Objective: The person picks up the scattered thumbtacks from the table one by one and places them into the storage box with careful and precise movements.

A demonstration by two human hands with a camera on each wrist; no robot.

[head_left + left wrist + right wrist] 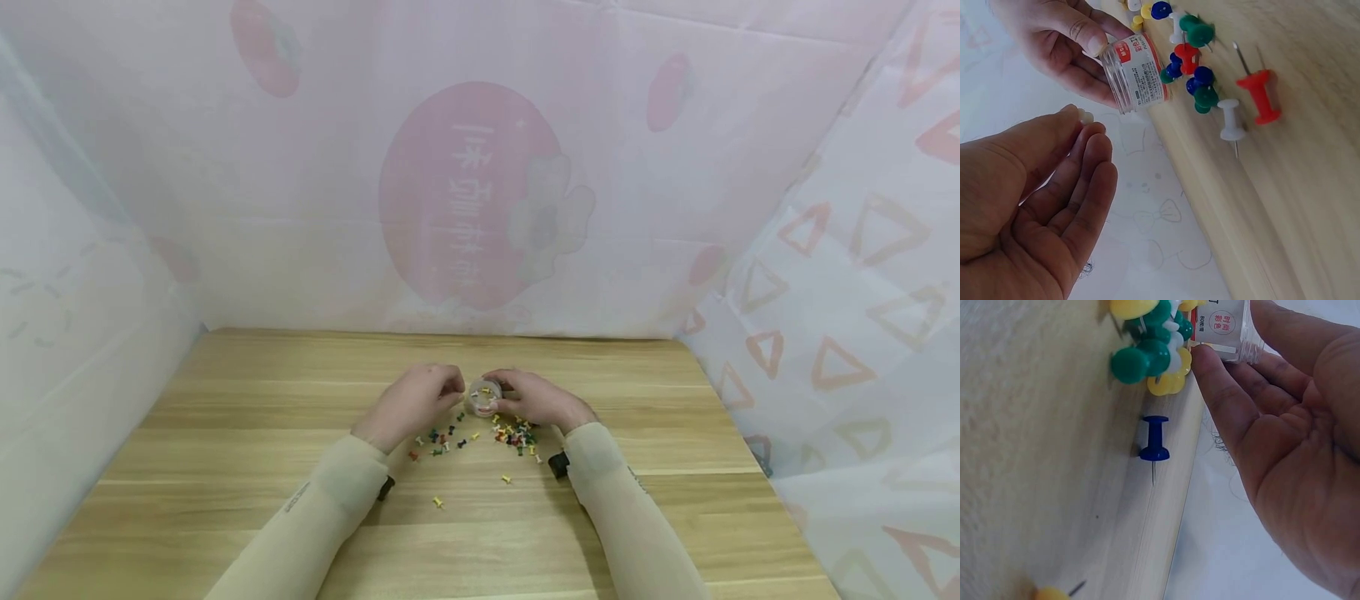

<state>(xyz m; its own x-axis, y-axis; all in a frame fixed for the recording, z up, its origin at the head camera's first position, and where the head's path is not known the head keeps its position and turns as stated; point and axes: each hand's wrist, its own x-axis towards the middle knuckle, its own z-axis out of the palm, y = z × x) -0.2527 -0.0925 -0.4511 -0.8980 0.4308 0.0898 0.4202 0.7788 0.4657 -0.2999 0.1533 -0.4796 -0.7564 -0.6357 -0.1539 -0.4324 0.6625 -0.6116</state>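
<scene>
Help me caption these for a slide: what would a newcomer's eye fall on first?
Probably the scattered red, yellow, green, blue and white plastic push pins on the pale wooden table. Next, the clear round jar with a red-and-white label, held by the right hand, while the left hand beside it pinches a small white piece. Behind, a large round pink print marks the pale backdrop.

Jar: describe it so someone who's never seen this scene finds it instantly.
On the wood-grain table, find where the left hand and right hand nearly meet, towards the far edge. Between them, in the right hand's grip, is a small clear jar with a white-and-red label and pushpins inside. It is the only container there; its neighbours are coloured loose pushpins.
</scene>
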